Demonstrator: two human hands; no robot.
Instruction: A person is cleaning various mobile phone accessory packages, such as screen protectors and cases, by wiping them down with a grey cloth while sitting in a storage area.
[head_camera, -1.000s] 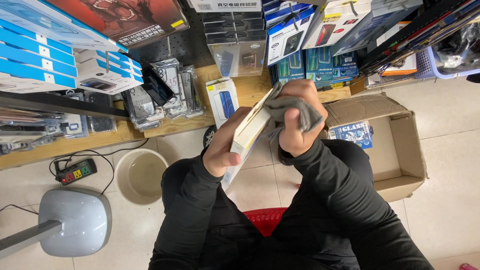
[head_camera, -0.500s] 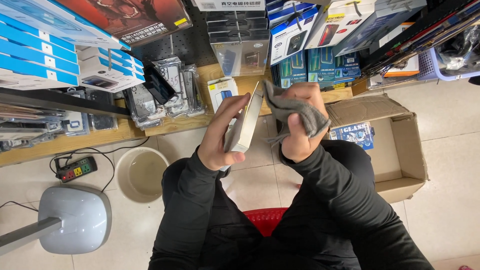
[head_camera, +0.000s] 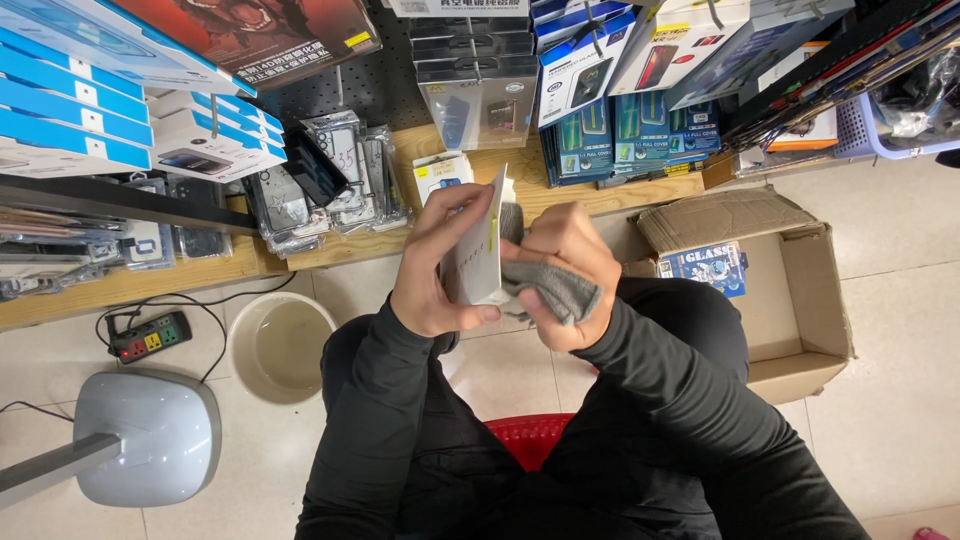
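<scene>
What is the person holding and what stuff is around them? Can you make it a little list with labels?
Left hand: left hand grips a flat white cardboard box, held upright on its edge.
Right hand: right hand presses a grey cloth against the box.
Seat: red plastic stool under the person.
Floor, to the left: round cream plastic bucket, black power strip, grey fan base.
Floor, to the right: open brown cardboard carton.
Ahead: wooden shelf with packaged goods.
</scene>
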